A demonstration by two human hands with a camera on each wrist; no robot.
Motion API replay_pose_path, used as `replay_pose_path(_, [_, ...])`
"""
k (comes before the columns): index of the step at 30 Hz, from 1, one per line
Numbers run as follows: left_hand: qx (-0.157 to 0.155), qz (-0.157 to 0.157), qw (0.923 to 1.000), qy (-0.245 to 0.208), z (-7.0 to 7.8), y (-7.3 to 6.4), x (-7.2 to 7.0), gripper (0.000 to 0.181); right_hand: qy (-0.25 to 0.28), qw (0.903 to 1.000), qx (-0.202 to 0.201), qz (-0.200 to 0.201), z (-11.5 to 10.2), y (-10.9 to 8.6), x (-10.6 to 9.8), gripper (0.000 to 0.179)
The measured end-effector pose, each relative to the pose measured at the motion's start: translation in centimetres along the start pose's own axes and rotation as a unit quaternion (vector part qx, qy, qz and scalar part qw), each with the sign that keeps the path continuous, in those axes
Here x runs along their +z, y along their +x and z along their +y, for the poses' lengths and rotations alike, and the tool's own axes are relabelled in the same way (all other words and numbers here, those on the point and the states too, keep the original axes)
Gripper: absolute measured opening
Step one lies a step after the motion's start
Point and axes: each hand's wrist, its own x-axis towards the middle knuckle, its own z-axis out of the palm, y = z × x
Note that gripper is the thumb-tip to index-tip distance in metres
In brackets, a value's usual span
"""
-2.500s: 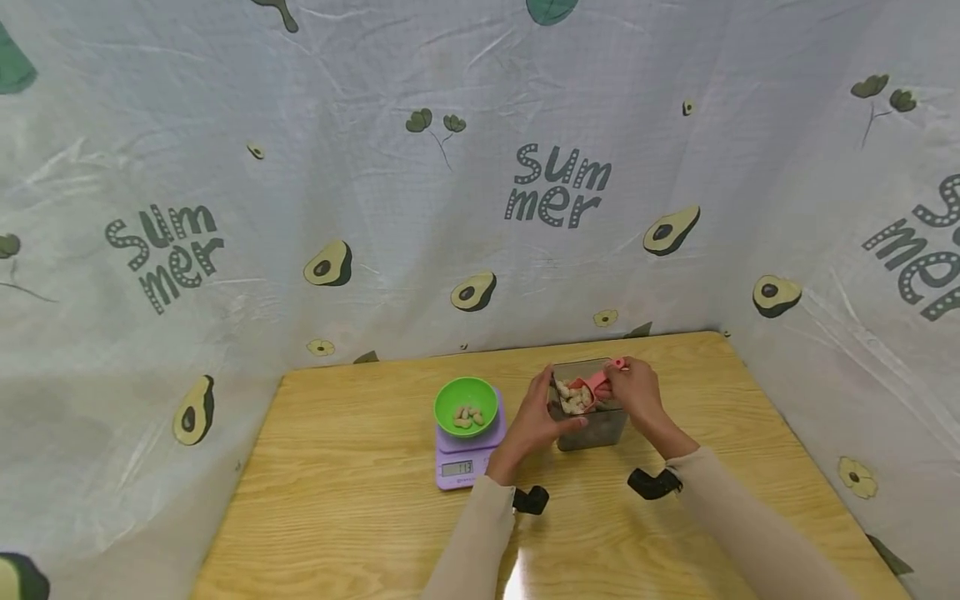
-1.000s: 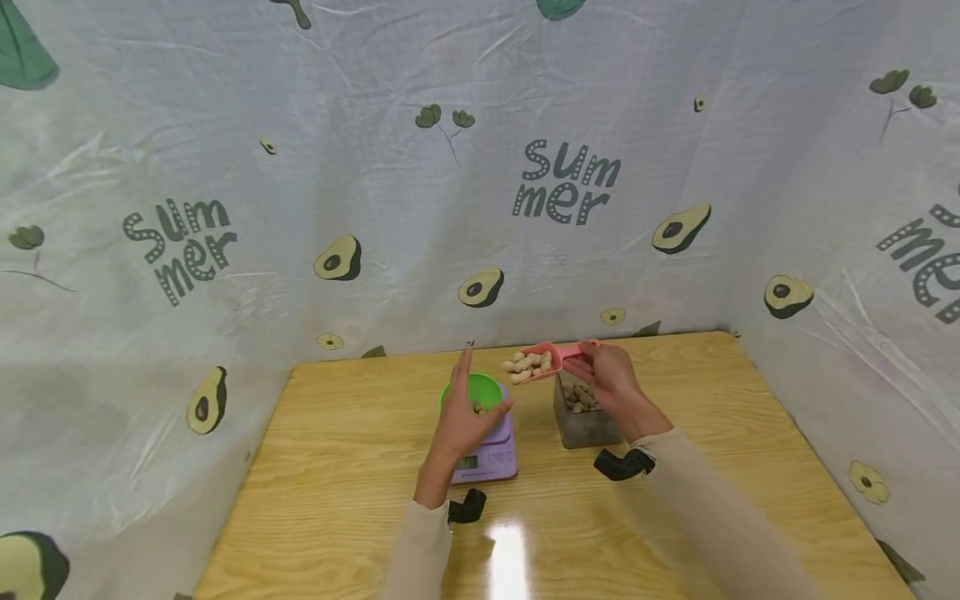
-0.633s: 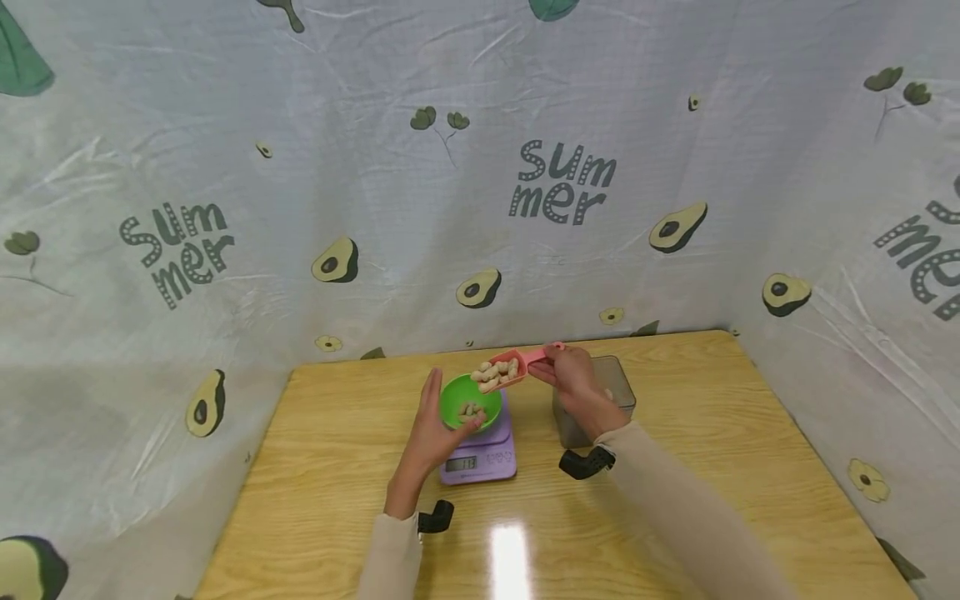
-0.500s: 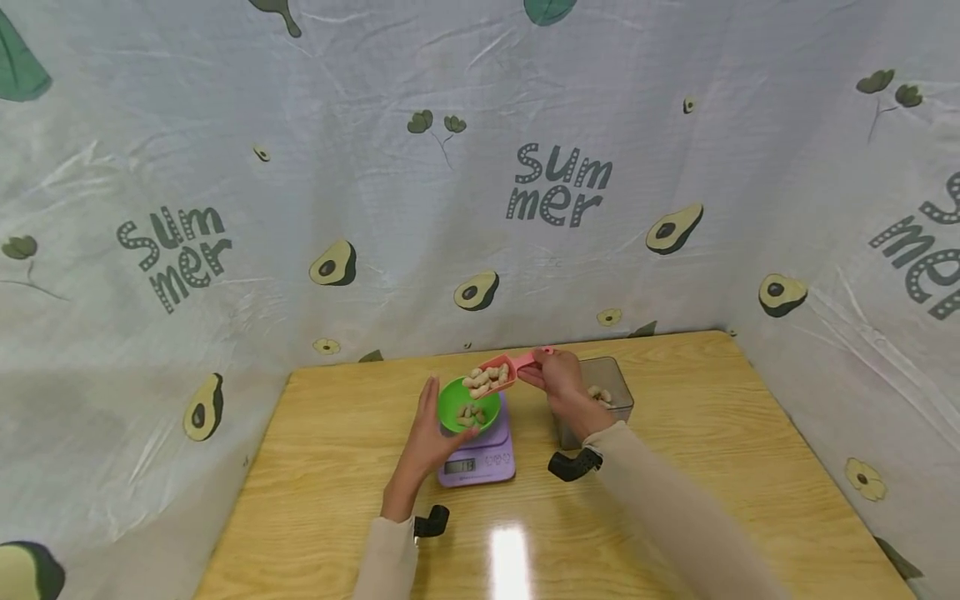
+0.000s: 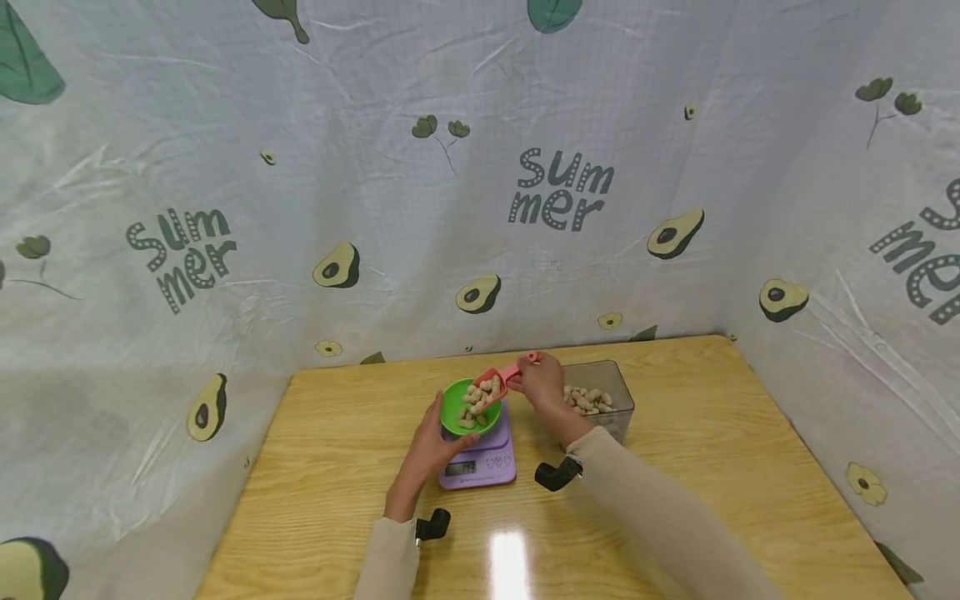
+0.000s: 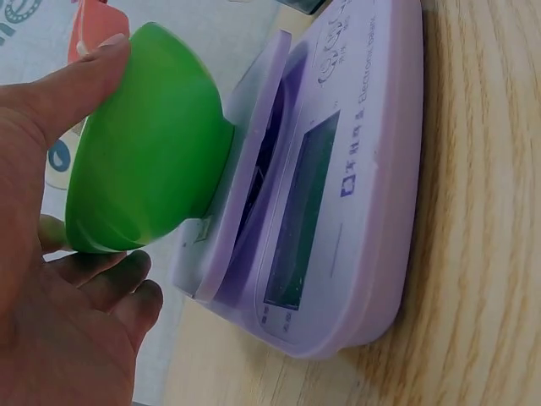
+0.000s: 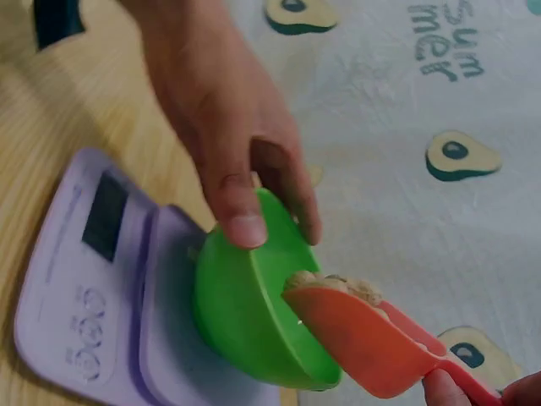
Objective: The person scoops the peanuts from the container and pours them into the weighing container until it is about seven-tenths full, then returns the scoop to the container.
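Note:
My left hand [image 5: 431, 446] steadies a green bowl [image 6: 152, 152], its thumb on one side of the rim and its fingers round the other. The bowl stands on a purple electronic kitchen scale [image 5: 498, 475], with some peanuts inside. By its handle, my right hand [image 5: 545, 383] holds a pink scoop [image 7: 363, 342] loaded with peanuts [image 7: 342, 283]. In the head view the scoop tilts down over the bowl, its tip low across the rim. Only the right hand's fingertips show in the right wrist view. The scale's display digits are too small to read surely.
A see-through grey container [image 5: 617, 387] partly filled with peanuts stands right of the scale, partly behind the right hand. The wooden table [image 5: 352, 433] meets a patterned white sheet [image 5: 405, 292] at its back and sides.
The right hand dug the scoop into the container, lifted out peanuts and carried them left to the bowl, where the scoop now tilts lower. The left hand moved from the container to the bowl.

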Motion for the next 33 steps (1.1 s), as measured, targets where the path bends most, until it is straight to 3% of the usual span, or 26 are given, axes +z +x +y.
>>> replay_pose_path(3, [-0.001,0.000,1.0000,-0.003,0.0,-0.1,-0.1,0.111,-0.099,0.9900,-0.100,-0.002,0.1,-0.9,0.3,0.023])
replay_pose_path(5, [-0.002,-0.001,1.0000,-0.004,0.0,-0.1,0.0,0.111,-0.167,0.9691,-0.181,-0.002,0.3,-1.5,0.3,0.019])
replay_pose_path(7, [0.000,0.000,1.0000,-0.006,0.0,0.0,0.0,0.110,-0.218,0.9413,-0.258,-0.002,0.4,-2.0,0.3,0.017])
replay_pose_path(10, [0.007,0.002,0.9999,-0.007,0.0,0.0,0.0,0.110,-0.246,0.9032,-0.352,0.002,0.6,-2.5,0.1,0.017])
replay_pose_path(12, [0.007,0.004,1.0000,-0.004,0.0,-0.1,0.0,0.111,-0.231,0.8947,-0.382,0.001,0.7,-2.7,-0.1,0.018])
replay_pose_path(14, [0.010,0.009,0.9999,0.001,0.2,-0.2,-0.1,0.113,-0.188,0.9070,-0.377,-0.003,0.6,-2.9,-0.6,0.019])
replay_pose_path(16, [0.012,0.017,0.9997,0.008,0.5,-0.4,-0.3,0.114,-0.125,0.9350,-0.332,-0.007,0.5,-2.9,-1.3,0.021])
replay_pose_path(19, [0.027,0.035,0.9990,0.011,1.1,-0.7,-0.5,0.113,-0.008,0.9765,-0.215,-0.003,0.5,-2.7,-2.9,0.023])
replay_pose_path(21, [0.039,0.045,0.9982,0.006,1.7,-0.9,-0.6,0.111,0.054,0.9890,-0.138,0.003,0.3,-2.4,-4.1,0.024])
replay_pose_path(24, [0.049,0.054,0.9973,-0.013,2.8,-1.2,-0.4,0.109,0.110,0.9920,-0.062,0.005,-0.1,-2.3,-6.1,0.025])
replay_pose_path(26, [0.055,0.054,0.9967,-0.026,3.7,-1.3,-0.2,0.108,0.126,0.9910,-0.043,0.010,-0.4,-2.4,-7.6,0.025])
replay_pose_path(29, [0.061,0.046,0.9964,-0.037,5.4,-1.2,0.4,0.107,0.133,0.9897,-0.044,0.029,-1.0,-2.5,-9.7,0.025])
replay_pose_path(33, [0.093,0.021,0.9949,-0.034,7.7,-0.8,1.8,0.104,0.139,0.9847,-0.080,0.069,-2.0,-2.8,-12.0,0.024])
